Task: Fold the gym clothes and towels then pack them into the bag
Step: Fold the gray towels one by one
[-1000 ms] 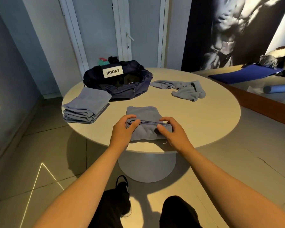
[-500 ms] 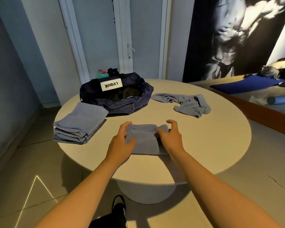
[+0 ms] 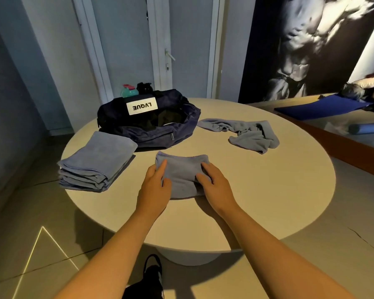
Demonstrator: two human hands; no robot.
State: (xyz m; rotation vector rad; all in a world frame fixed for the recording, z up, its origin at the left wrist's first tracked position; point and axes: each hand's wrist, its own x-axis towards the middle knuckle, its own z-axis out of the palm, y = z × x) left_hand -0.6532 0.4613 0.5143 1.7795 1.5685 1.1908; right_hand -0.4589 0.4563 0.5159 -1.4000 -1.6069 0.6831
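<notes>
A small folded blue-grey towel (image 3: 183,172) lies on the round beige table (image 3: 289,190), in front of the bag. My left hand (image 3: 154,187) grips its left edge, thumb on top and index finger along the side. My right hand (image 3: 216,186) grips its right edge, thumb on top. The dark navy gym bag (image 3: 151,134) stands open at the back with a white label on its flap. A stack of folded towels (image 3: 97,165) sits at the left. One crumpled, unfolded towel (image 3: 246,134) lies at the back right.
Two bottles, one teal (image 3: 129,91) and one black (image 3: 144,88), stand behind the bag. A door and wall are beyond the table. A mirror at the right reflects a blue mat (image 3: 324,106). My shoe (image 3: 152,270) shows below the table's near edge.
The towel's near half was folded over away from me. It now lies as a smaller bundle further in from the table's edge, and both hands moved forward with it.
</notes>
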